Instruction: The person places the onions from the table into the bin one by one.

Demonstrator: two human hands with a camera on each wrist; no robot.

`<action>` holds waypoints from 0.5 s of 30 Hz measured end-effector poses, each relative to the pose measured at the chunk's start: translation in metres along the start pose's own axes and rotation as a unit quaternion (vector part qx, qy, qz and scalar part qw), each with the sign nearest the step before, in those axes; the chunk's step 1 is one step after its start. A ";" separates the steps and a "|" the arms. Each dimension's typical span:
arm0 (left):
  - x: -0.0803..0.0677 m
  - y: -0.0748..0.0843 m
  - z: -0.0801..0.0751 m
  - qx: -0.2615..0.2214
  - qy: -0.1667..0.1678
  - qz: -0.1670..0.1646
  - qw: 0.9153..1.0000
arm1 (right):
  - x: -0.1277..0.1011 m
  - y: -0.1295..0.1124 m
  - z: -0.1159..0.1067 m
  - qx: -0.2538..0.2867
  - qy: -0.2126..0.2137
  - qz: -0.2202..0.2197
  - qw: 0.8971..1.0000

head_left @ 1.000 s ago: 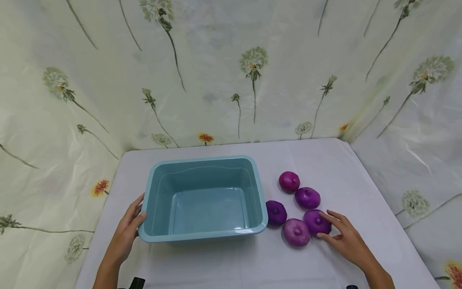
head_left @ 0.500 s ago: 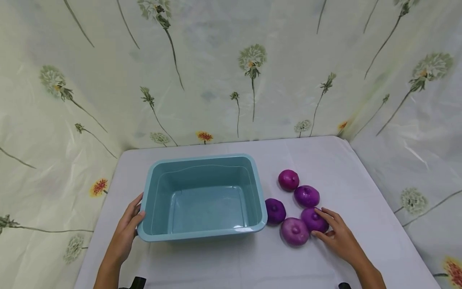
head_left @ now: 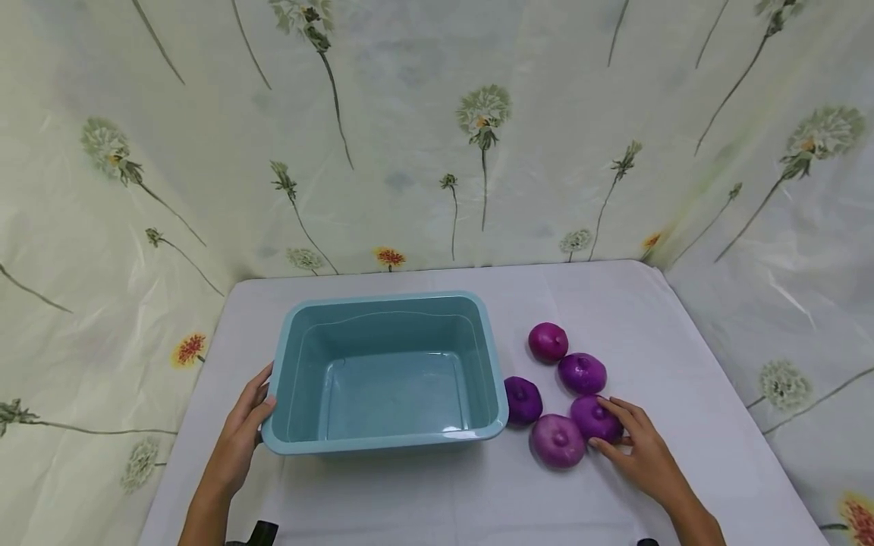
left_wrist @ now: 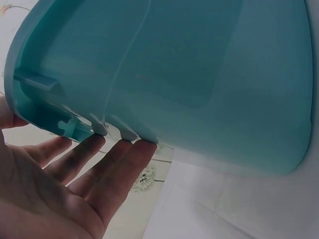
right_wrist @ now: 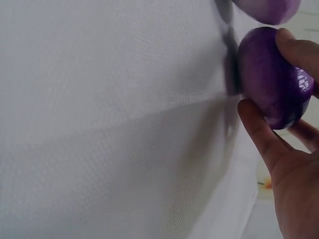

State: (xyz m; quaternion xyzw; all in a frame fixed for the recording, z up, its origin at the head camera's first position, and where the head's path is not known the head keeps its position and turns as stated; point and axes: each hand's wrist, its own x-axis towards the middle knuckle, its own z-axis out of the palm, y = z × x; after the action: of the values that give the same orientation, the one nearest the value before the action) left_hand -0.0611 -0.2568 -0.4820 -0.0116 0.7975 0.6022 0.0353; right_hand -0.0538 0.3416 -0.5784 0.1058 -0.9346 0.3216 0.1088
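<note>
A light blue plastic tub point(head_left: 392, 402) stands on the table's left half. My left hand point(head_left: 235, 440) holds its left end, with the thumb at the rim; in the left wrist view the fingertips point(left_wrist: 144, 145) touch the outer wall below the rim. To the right of the tub several purple onions lie in a loose cluster. My right hand point(head_left: 638, 451) grips the rightmost onion point(head_left: 592, 415) between thumb and fingers. The right wrist view shows this dark purple onion point(right_wrist: 266, 74) close to the white cloth. A paler onion point(head_left: 558, 441) lies right beside it.
Another dark onion point(head_left: 523, 401) sits at the tub's right rim. A violet onion point(head_left: 583, 373) and a magenta one point(head_left: 548, 343) lie farther back. White cloth point(head_left: 437, 500) covers the table, and a dandelion-print curtain point(head_left: 410, 136) surrounds its back and sides.
My right hand has moved slightly left and closed its fingers around the rightmost onion, which has shifted a little toward the paler one. My left hand and the tub keep their place.
</note>
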 end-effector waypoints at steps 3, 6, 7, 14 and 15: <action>0.000 0.000 0.000 0.000 -0.001 0.001 1.000 | -0.002 0.000 -0.003 -0.007 0.001 0.010 1.000; 0.001 0.000 -0.001 -0.001 -0.001 0.002 1.000 | -0.004 -0.001 -0.008 -0.009 0.007 0.012 1.000; 0.001 0.000 -0.001 -0.002 -0.001 0.003 1.000 | -0.004 -0.001 -0.010 -0.008 0.011 0.011 1.000; 0.001 -0.001 0.000 -0.010 -0.001 0.004 1.000 | 0.000 -0.004 -0.025 -0.015 0.019 0.001 1.000; 0.001 -0.001 0.000 -0.010 -0.001 0.002 1.000 | 0.001 -0.005 -0.028 -0.016 0.020 0.001 1.000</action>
State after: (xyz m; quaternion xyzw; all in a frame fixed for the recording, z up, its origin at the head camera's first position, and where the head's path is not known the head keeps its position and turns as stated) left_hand -0.0618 -0.2570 -0.4828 -0.0094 0.7917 0.6099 0.0346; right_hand -0.0498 0.3548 -0.5535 0.0971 -0.9376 0.3082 0.1285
